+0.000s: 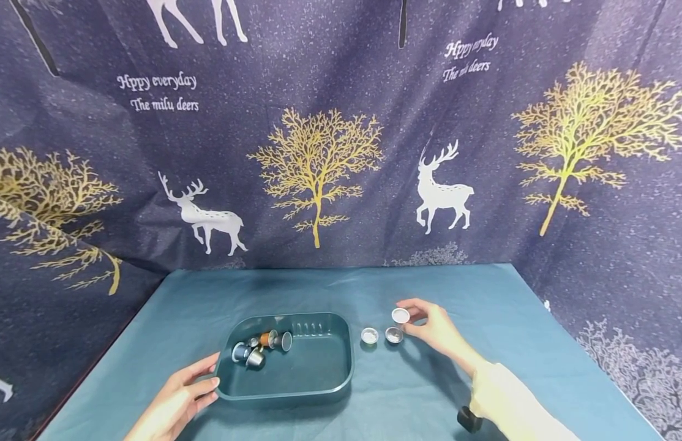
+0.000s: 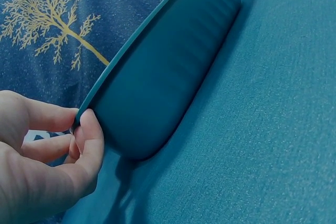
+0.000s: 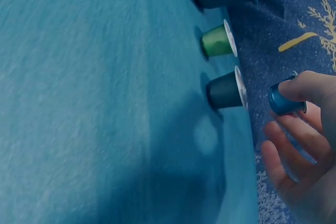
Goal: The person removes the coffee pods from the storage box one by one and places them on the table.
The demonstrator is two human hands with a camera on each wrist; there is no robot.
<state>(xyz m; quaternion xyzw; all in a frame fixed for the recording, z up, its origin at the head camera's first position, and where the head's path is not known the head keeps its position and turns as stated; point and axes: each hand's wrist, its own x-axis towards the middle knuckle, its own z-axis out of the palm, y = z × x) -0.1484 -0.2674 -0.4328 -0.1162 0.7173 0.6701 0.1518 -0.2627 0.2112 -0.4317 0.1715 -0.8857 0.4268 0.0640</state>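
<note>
My left hand [image 1: 178, 395] pinches the left rim of a dark green tray [image 1: 310, 370], as the left wrist view shows. Between thumb and fingertips, my right hand [image 1: 436, 331] holds a blue coffee capsule [image 3: 284, 100], lid upward, above the cloth. Just under it a dark teal coffee capsule [image 3: 224, 91] stands on the table, with a green coffee capsule [image 3: 217, 42] standing beside that one, nearer the tray. Inside the tray, toward its left side, lie several coffee capsules, among them an orange one [image 1: 266, 339], a blue one [image 1: 240, 351] and a silver one [image 1: 255, 358].
A blue-green cloth [image 1: 429, 288] covers the table. Behind it hangs a dark curtain [image 1: 341, 73] printed with deer and trees. A small black object [image 1: 469, 419] shows beneath my right sleeve.
</note>
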